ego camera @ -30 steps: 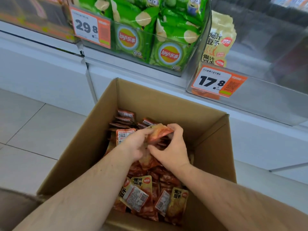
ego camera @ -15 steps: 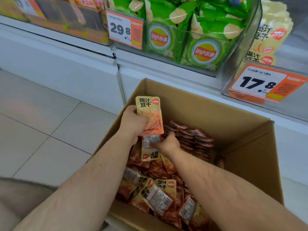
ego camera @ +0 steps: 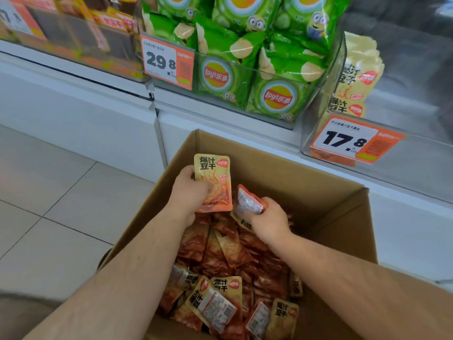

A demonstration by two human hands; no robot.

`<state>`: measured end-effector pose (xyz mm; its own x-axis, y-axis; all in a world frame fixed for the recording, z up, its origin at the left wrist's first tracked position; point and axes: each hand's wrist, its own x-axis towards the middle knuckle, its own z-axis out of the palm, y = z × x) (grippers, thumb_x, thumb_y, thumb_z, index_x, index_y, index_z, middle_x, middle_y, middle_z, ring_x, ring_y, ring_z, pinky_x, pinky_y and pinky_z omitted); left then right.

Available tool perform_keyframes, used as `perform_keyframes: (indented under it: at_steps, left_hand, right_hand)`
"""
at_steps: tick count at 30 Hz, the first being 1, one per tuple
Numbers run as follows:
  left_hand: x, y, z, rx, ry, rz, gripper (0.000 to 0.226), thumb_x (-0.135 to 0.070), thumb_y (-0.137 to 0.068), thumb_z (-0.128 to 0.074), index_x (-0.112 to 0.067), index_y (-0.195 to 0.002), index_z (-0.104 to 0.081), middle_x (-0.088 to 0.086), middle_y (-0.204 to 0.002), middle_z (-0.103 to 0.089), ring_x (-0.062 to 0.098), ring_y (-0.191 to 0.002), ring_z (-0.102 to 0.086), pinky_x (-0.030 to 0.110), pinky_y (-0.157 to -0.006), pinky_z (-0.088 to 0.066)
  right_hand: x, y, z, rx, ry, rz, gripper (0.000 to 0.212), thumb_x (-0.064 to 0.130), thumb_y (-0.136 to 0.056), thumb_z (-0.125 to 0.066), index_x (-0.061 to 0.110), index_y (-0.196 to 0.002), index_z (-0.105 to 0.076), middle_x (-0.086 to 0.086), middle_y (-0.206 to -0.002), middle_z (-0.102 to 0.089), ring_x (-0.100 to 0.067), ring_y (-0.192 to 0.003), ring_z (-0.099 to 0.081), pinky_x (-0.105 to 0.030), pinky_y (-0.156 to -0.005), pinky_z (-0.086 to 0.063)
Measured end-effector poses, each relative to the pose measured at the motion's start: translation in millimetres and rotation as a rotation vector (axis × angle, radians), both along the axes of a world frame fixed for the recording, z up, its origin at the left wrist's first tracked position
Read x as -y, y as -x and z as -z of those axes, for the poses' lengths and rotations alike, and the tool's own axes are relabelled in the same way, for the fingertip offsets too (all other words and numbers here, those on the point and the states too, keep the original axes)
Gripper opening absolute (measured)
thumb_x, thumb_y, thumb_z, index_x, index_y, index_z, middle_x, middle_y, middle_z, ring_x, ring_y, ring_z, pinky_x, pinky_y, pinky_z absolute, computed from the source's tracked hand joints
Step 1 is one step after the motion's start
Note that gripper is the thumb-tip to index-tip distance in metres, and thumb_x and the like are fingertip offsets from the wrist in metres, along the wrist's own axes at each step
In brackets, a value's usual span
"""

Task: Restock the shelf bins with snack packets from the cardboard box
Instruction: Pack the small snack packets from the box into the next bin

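Packets (ego camera: 228, 253) of orange and yellow snack fill the open cardboard box (ego camera: 326, 217), heaped loosely, some face up and some showing their white label backs. My left hand (ego camera: 188, 195) grips one packet (ego camera: 214, 182) upright above the heap, printed front towards me, with the fingers (ego camera: 207, 190) curled across its lower part. My right hand (ego camera: 267, 219) sits just beside it, a little lower, fingers clenched around a second packet (ego camera: 248, 201) whose label side faces up; the hand is low over the pile, and I cannot tell whether that packet has left it. Both forearms reach in over the near edge of the box.

Behind the box runs a white shelf (ego camera: 98, 111) with clear bins. The right bin (ego camera: 404, 153) carries a 17.8 price tag (ego camera: 353, 141) and holds pale yellow packs (ego camera: 358, 77) with the same characters as the packets in my hands, standing at its left end. The bin to its left (ego camera: 316, 99) holds green crisp bags (ego camera: 247, 57) behind a 29.8 tag (ego camera: 168, 61). Further left another bin (ego camera: 81, 47) shows blurred orange goods. The box stands on a pale tiled floor (ego camera: 49, 217).
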<state>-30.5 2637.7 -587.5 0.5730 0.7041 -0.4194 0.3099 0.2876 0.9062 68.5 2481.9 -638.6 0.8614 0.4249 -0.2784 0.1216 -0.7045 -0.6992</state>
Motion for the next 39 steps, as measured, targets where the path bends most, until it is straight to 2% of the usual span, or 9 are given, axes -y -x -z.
perform_keyframes:
  at_steps: [4, 9, 13, 16, 23, 29, 33, 36, 39]
  left_hand:
    - [19, -6, -10, 0.051, 0.071, 0.080, 0.029, 0.003, -0.085, -0.058, -0.019, -0.104, -0.060, 0.007, -0.103, -0.073, 0.025, -0.092, -0.072, 0.050, -0.087, -0.058]
    - [64, -14, -32, 0.144, 0.227, 0.300, 0.032, 0.008, -0.089, -0.052, -0.009, -0.115, -0.060, 0.012, -0.103, -0.075, 0.030, -0.094, -0.072, 0.044, -0.082, -0.059]
    - [91, -13, -48, 0.229, 0.399, 0.367, 0.037, 0.007, -0.088, -0.039, -0.006, -0.115, -0.061, 0.014, -0.096, -0.072, 0.026, -0.077, -0.070, 0.038, -0.066, -0.058]
    - [96, -11, -57, 0.268, 0.432, 0.402, 0.040, -0.005, -0.089, -0.035, -0.007, -0.117, -0.064, 0.015, -0.103, -0.071, 0.029, -0.083, -0.067, 0.042, -0.075, -0.056]
    - [99, -8, -58, 0.249, 0.115, 0.390, 0.039, -0.001, -0.088, -0.068, -0.019, -0.121, -0.058, 0.007, -0.110, -0.073, 0.031, -0.102, -0.070, 0.052, -0.089, -0.056]
    - [101, -14, -70, 0.314, 0.021, 0.437, 0.046, 0.008, -0.088, -0.065, -0.018, -0.124, -0.056, 0.001, -0.108, -0.074, 0.018, -0.100, -0.071, 0.034, -0.085, -0.057]
    - [112, -18, -82, 0.356, -0.006, 0.517, 0.044, 0.007, -0.090, -0.062, -0.020, -0.124, -0.056, 0.001, -0.109, -0.074, 0.017, -0.099, -0.071, 0.025, -0.078, -0.056]
    - [118, -21, -94, 0.380, 0.005, 0.561, 0.039, -0.001, -0.094, -0.060, -0.022, -0.127, -0.056, -0.001, -0.112, -0.073, 0.019, -0.103, -0.070, 0.036, -0.085, -0.057]
    - [123, -28, -112, 0.422, 0.017, 0.571, 0.035, -0.007, -0.095, -0.061, -0.023, -0.125, -0.059, 0.000, -0.113, -0.073, 0.022, -0.105, -0.070, 0.045, -0.093, -0.054]
  right_hand:
    - [74, -9, -72, 0.414, 0.021, -0.172, 0.017, 0.029, -0.089, -0.068, 0.018, -0.092, -0.055, 0.005, -0.091, -0.060, -0.018, -0.080, -0.055, -0.032, -0.069, -0.042]
    - [113, -8, -109, 0.855, -0.032, -0.457, 0.036, 0.017, -0.076, -0.061, 0.021, -0.110, -0.051, -0.004, -0.124, -0.064, -0.030, -0.102, -0.064, -0.039, -0.089, -0.051]
    - [114, 5, -109, 0.902, -0.107, -0.449, 0.038, 0.013, -0.073, -0.067, 0.023, -0.104, -0.048, -0.009, -0.129, -0.062, -0.032, -0.110, -0.061, -0.040, -0.098, -0.048]
    - [115, 6, -102, 0.930, -0.086, -0.544, 0.033, 0.016, -0.076, -0.063, 0.020, -0.106, -0.049, -0.011, -0.133, -0.060, -0.033, -0.115, -0.059, -0.043, -0.102, -0.046]
    - [114, 2, -118, 0.960, -0.080, -0.679, 0.046, 0.008, -0.079, -0.040, 0.011, -0.116, -0.066, -0.010, -0.140, -0.055, -0.026, -0.120, -0.057, -0.042, -0.105, -0.043]
    - [107, 1, -161, 0.285, -0.272, -0.165, 0.050, 0.026, -0.081, -0.076, 0.034, -0.121, -0.048, 0.023, -0.108, -0.058, 0.006, -0.071, -0.058, -0.011, -0.061, -0.045]
    - [106, -11, -170, -0.128, -0.368, -0.185, 0.041, 0.015, -0.081, -0.079, 0.024, -0.116, -0.062, 0.011, -0.101, -0.073, 0.003, -0.083, -0.066, -0.011, -0.060, -0.047]
    - [109, -17, -179, -0.256, -0.436, -0.125, 0.030, 0.006, -0.083, -0.075, 0.017, -0.110, -0.069, 0.001, -0.102, -0.075, -0.009, -0.083, -0.070, -0.010, -0.055, -0.045]
    - [112, -23, -200, -0.357, -0.519, -0.081, 0.028, -0.001, -0.085, -0.069, 0.005, -0.112, -0.069, -0.008, -0.099, -0.074, -0.002, -0.058, -0.065, -0.009, -0.044, -0.040]
